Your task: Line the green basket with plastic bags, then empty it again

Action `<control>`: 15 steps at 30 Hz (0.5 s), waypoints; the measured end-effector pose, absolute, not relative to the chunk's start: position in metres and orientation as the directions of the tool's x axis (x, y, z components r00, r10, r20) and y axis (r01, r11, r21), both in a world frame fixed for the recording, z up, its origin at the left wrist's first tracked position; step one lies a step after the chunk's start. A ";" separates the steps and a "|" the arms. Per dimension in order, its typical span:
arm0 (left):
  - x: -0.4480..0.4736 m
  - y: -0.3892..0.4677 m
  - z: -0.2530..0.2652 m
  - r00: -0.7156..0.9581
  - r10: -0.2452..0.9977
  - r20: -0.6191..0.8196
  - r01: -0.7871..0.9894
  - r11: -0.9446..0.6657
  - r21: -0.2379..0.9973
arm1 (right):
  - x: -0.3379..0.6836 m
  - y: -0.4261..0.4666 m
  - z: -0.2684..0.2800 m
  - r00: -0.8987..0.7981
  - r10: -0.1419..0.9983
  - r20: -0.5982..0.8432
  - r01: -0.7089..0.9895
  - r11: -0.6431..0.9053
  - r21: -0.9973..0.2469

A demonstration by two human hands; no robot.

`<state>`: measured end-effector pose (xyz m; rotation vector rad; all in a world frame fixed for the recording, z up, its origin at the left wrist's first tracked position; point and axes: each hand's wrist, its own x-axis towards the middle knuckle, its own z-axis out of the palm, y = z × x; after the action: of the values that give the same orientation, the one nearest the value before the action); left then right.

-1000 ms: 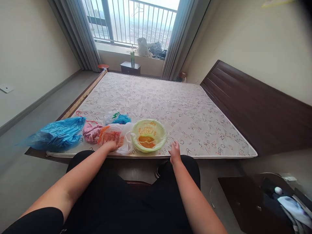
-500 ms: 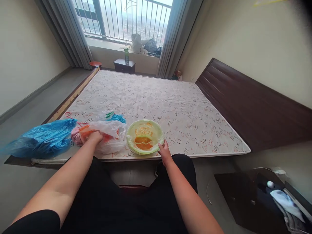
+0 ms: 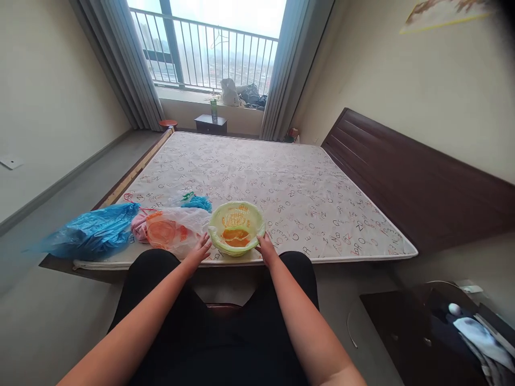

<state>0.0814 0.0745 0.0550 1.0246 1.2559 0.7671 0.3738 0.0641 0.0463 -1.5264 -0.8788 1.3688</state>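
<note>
A light green basin (image 3: pixel 237 249) stands near the front edge of the mattress, lined with a thin plastic bag (image 3: pixel 231 217) that has orange print. My right hand (image 3: pixel 267 250) grips the basin's right rim. Close by its left side is my left hand (image 3: pixel 198 252), fingers apart and holding nothing. Left of that hand lies a white plastic bag (image 3: pixel 177 228) with orange print, beside a pink bundle (image 3: pixel 139 227). A large blue plastic bag (image 3: pixel 94 228) rests farther left. Behind the white bag sits a smaller blue plastic bundle (image 3: pixel 198 202).
The letter-patterned mattress (image 3: pixel 257 166) fills the middle, with a dark headboard (image 3: pixel 386 155) on the right. A dark nightstand (image 3: pixel 406 332) is at lower right. A small bedside table (image 3: pixel 211 126) with a green bottle (image 3: pixel 214 110) stands near the window.
My left hand has let go of the white bag and moved right, to beside the basin. My right hand stays at the basin's right rim. The view has tilted up slightly.
</note>
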 end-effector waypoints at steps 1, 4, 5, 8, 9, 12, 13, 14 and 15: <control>0.084 0.073 0.052 0.225 0.890 -0.397 0.060 0.394 0.917 | 0.373 0.063 0.046 0.118 0.917 -0.380 -0.095 -0.371 -0.924; 0.086 0.075 0.050 0.280 0.894 -0.348 0.042 0.351 0.935 | 0.370 0.062 0.043 0.024 0.918 -0.396 -0.145 -0.389 -0.910; 0.086 0.077 0.051 0.271 0.902 -0.336 0.042 0.338 0.940 | 0.370 0.062 0.041 0.000 0.918 -0.397 -0.149 -0.392 -0.908; 0.083 0.083 0.055 0.208 0.910 -0.359 0.057 0.355 0.933 | 0.369 0.064 0.036 -0.039 0.925 -0.378 -0.138 -0.379 -0.915; 0.082 0.084 0.055 0.183 0.910 -0.372 0.055 0.368 0.928 | 0.369 0.064 0.035 -0.042 0.926 -0.374 -0.125 -0.376 -0.918; 0.079 0.088 0.053 0.062 0.931 -0.359 -0.014 0.361 0.933 | 0.367 0.066 0.033 0.003 0.923 -0.385 -0.048 -0.385 -0.922; 0.079 0.090 0.052 -0.007 0.939 -0.343 -0.051 0.343 0.938 | 0.367 0.066 0.033 0.047 0.923 -0.381 -0.016 -0.381 -0.924; 0.079 0.091 0.050 -0.089 0.940 -0.329 -0.087 0.322 0.943 | 0.368 0.066 0.033 0.092 0.925 -0.369 0.018 -0.372 -0.928; 0.078 0.093 0.049 -0.174 0.930 -0.324 -0.118 0.307 0.944 | 0.368 0.067 0.033 0.133 0.925 -0.355 0.051 -0.364 -0.930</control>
<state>0.0781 0.0929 0.0488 0.8061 1.4159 1.1397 0.3683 0.0669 0.0332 -1.5887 -0.9735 1.3416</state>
